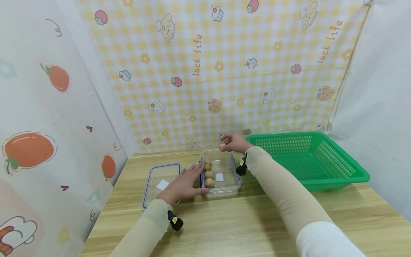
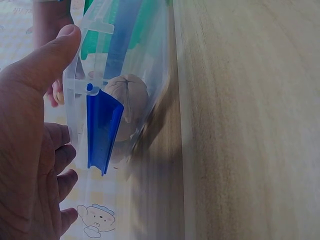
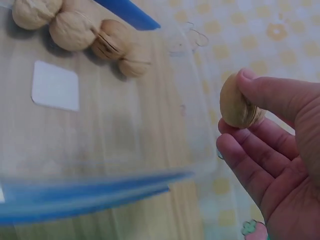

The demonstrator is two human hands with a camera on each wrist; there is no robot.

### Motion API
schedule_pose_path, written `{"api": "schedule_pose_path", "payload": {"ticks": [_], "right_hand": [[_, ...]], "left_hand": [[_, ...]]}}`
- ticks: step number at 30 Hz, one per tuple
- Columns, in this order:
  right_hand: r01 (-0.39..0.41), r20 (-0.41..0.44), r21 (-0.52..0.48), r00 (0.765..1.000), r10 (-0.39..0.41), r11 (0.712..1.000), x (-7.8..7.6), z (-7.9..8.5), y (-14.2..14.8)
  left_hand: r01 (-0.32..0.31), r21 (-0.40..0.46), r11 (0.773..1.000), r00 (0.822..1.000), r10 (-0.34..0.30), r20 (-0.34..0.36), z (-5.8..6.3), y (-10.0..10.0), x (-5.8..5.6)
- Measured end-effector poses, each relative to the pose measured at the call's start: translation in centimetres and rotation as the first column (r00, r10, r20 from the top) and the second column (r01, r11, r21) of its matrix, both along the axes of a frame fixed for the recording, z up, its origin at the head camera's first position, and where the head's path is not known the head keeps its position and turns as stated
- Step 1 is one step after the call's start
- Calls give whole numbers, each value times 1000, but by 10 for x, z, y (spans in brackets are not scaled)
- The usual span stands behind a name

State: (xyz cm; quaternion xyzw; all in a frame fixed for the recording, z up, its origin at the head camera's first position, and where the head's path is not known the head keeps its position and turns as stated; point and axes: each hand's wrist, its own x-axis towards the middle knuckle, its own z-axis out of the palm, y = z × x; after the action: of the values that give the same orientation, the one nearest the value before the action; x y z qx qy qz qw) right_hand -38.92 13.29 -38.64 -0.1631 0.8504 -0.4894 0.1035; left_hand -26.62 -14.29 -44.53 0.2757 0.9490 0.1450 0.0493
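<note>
A clear plastic food container [image 1: 224, 190] with blue side clips stands on the table. Several walnuts [image 1: 209, 183] line its left wall, and a small white square [image 1: 219, 177] shows on its floor. My left hand [image 1: 184, 186] rests against the container's left side with fingers spread, the thumb near its front corner. Above the far end of the container, my right hand [image 1: 236, 142] pinches one walnut [image 3: 239, 102] between thumb and fingers. In the left wrist view a blue clip [image 2: 103, 132] hangs unfastened beside the left fingers.
Left of the container lies its clear lid [image 1: 168, 171] with a blue seal, partly behind the left hand. A green plastic basket [image 1: 340, 182] stands to the right, partly hidden by the right arm. Behind the wooden table [image 1: 224, 228] hangs a checked cloth [image 1: 231, 85].
</note>
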Motion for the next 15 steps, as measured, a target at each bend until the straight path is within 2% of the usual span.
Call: {"api": "schedule_pose_path", "payload": {"ticks": [5,15], "right_hand": [[24,-11,-3,1000,-24,1000,-2,-12,-17],[43,-40,53,998,-41,998,-5,-34,-36]], "left_hand": [[3,-5,1000,1000,-3,-2,1,-1,1],[7,0,1000,1000,-7,-6,0,-1,0]]}}
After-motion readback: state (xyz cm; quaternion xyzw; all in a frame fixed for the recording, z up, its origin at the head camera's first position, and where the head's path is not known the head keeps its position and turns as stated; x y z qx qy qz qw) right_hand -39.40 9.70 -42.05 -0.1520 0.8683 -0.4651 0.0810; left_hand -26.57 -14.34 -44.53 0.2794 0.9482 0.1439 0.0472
